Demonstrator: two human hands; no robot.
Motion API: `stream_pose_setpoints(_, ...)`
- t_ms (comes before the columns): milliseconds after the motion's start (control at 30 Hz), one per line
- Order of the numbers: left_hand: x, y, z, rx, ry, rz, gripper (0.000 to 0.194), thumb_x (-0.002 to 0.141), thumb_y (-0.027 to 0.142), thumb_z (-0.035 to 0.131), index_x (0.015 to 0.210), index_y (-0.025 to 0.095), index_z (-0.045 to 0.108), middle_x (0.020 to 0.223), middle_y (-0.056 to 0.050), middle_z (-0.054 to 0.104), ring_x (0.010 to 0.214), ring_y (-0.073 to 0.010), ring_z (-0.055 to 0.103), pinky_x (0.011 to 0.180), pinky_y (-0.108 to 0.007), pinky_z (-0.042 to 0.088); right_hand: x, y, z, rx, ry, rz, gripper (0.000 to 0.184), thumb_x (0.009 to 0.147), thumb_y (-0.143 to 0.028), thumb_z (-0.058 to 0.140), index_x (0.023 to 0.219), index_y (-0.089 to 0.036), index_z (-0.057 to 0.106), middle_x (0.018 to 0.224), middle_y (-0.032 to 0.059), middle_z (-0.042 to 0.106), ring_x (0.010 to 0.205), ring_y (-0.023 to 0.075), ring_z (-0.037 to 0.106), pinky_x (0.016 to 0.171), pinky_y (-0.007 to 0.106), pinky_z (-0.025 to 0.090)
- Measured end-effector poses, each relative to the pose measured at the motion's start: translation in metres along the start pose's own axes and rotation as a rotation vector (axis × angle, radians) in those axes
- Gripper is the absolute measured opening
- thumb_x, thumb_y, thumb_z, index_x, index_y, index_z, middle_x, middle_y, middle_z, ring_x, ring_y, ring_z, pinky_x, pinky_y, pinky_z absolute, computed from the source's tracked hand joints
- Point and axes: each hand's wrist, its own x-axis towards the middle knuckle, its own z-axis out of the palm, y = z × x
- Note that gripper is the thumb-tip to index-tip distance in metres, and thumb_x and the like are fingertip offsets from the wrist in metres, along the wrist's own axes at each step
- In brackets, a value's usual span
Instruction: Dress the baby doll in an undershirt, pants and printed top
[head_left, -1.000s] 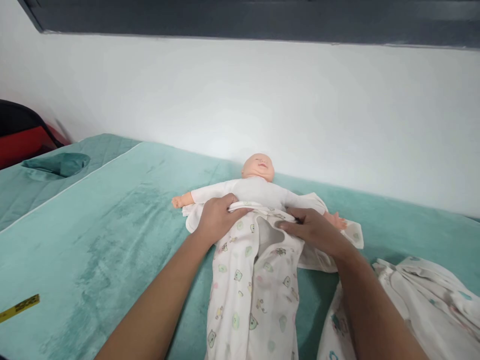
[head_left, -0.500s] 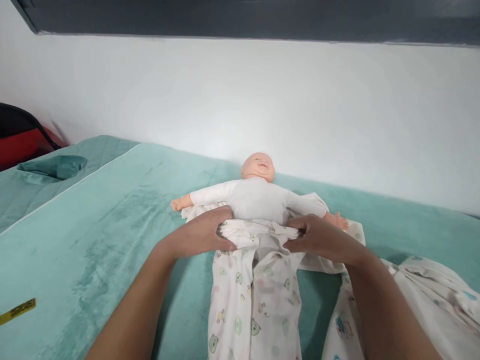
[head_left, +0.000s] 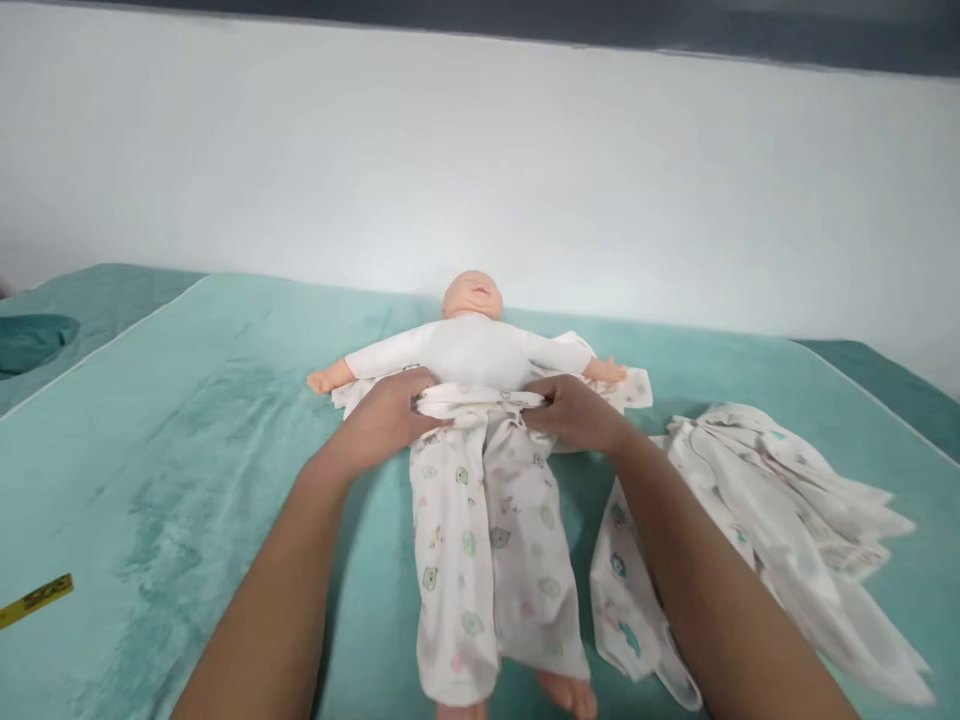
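Observation:
A baby doll (head_left: 474, 350) lies on its back with its arms spread and its head near the wall. White printed baby pants (head_left: 465, 520) cover its legs, and its feet show below the cuffs. My left hand (head_left: 390, 415) grips the waistband at one side of the doll's belly, thumb and fingers closed on the cloth. On the other side my right hand (head_left: 574, 410) pinches the same waistband. A printed white garment (head_left: 637, 388) is spread under the doll's back and arms; most of it is hidden.
Crumpled white baby clothes (head_left: 795, 500) lie to the right of the doll. The teal bed cover (head_left: 187, 480) stretches up to a white wall (head_left: 480, 160). At lower left is a yellow strip (head_left: 36, 598); a teal fabric item (head_left: 34, 340) sits far left.
The waistband looks straighter and flatter across the doll's belly. My view has shifted, so the doll's feet and more of the clothes at right now show. Both hands keep hold of the pants.

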Motion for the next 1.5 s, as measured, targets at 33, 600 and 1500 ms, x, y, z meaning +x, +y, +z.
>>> stream_pose_setpoints(33, -0.001, -0.002, 0.006, -0.001, 0.055, 0.003, 0.017, 0.077, 0.035, 0.062, 0.081, 0.019, 0.059, 0.085, -0.001, 0.063, 0.081, -0.0185, 0.056, 0.067, -0.027, 0.040, -0.004, 0.002, 0.007, 0.010, 0.082, 0.006, 0.017, 0.068, -0.031, 0.055, 0.061, -0.016, 0.049, 0.055, -0.0045, 0.039, 0.055, 0.0087, 0.034, 0.052, 0.023, 0.022)
stream_pose_setpoints(600, -0.035, 0.002, 0.057, 0.304, 0.503, -0.240, 0.018, 0.088, 0.031, 0.046, 0.095, 0.020, 0.058, 0.084, -0.007, 0.065, 0.081, -0.0238, 0.058, 0.072, -0.032, 0.037, -0.025, -0.001, 0.065, -0.091, 0.659, 0.121, 0.012, 0.077, -0.026, 0.047, 0.087, -0.020, 0.048, 0.073, 0.0039, 0.052, 0.075, 0.0206, 0.045, 0.068, 0.028, 0.029)
stream_pose_setpoints(1500, -0.079, -0.007, 0.049, 0.070, 0.415, -0.138, 0.028, 0.082, 0.039, 0.053, 0.064, 0.019, 0.047, 0.061, 0.003, 0.049, 0.067, -0.0139, 0.048, 0.061, -0.024, 0.033, -0.059, -0.004, 0.075, -0.158, 0.702, 0.023, 0.023, 0.078, -0.042, 0.053, 0.069, -0.021, 0.050, 0.060, 0.0001, 0.050, 0.064, 0.0160, 0.043, 0.062, 0.025, 0.029)
